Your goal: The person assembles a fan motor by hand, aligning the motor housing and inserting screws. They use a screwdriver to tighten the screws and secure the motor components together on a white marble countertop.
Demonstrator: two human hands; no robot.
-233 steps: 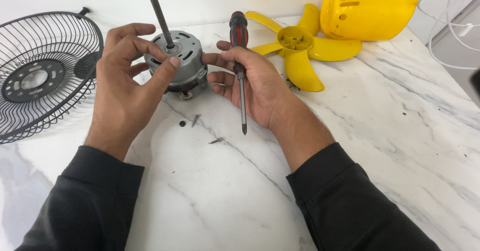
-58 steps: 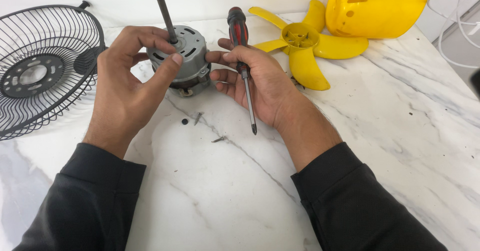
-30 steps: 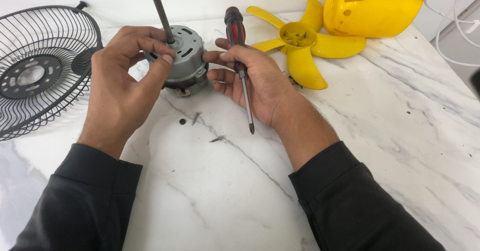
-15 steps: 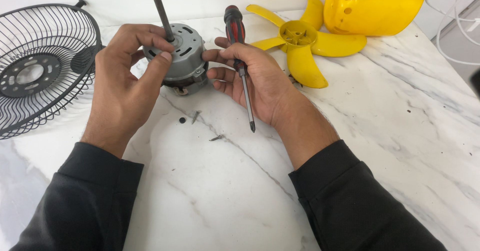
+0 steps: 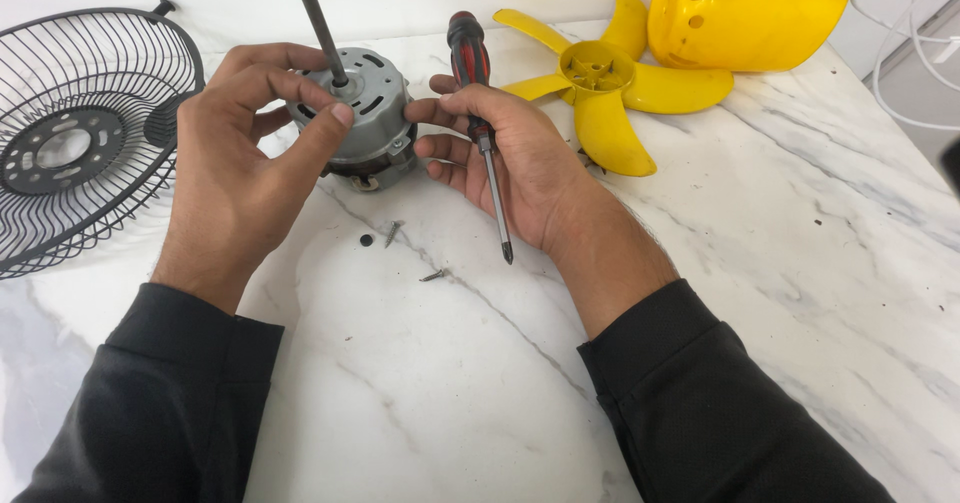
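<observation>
A grey fan motor (image 5: 368,113) with a long dark shaft sticking up stands on the white marble table (image 5: 760,293). My left hand (image 5: 240,163) grips its left side, thumb across the top. My right hand (image 5: 520,163) touches the motor's right side with its fingertips. That hand also holds a red and black screwdriver (image 5: 483,123), tip pointing down toward me. Two loose screws (image 5: 393,233) and a small black washer lie on the table just below the motor.
A black wire fan guard (image 5: 75,133) lies at the left. A yellow fan blade (image 5: 605,88) and a yellow housing (image 5: 750,13) sit at the back right. White cables (image 5: 915,53) run along the far right edge.
Both hands have stayed on the motor with only slight shifts. The motor tilted a little and the screwdriver stayed in my right hand.
</observation>
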